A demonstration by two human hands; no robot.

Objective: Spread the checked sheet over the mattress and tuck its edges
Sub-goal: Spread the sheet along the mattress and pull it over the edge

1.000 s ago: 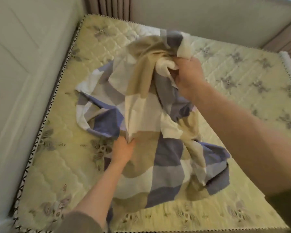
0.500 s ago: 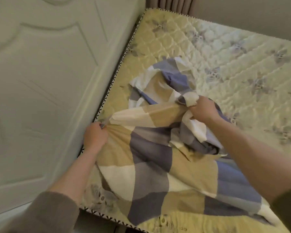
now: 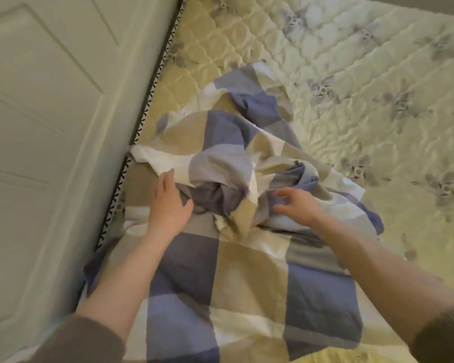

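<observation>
The checked sheet (image 3: 249,279) in blue, beige and white lies on the quilted yellow mattress (image 3: 378,74). Its near part is spread fairly flat over the mattress's near left area, and a crumpled heap sits in its middle. My left hand (image 3: 168,203) rests on the sheet beside that heap, with fingers straight and thumb spread. My right hand (image 3: 296,205) is over the right side of the heap with fingers loosely curled and blurred, gripping nothing that I can see. The far and right parts of the mattress are bare.
A white panelled door or cabinet front (image 3: 50,153) stands tight against the mattress's left side. The mattress's black-and-white piped edge (image 3: 147,106) runs along it. The sheet hangs slightly over that edge near my left forearm.
Both hands have let go of the bunched cloth they gripped. The left hand moved from the mattress's left edge to the heap, and the sheet's near part lies flatter.
</observation>
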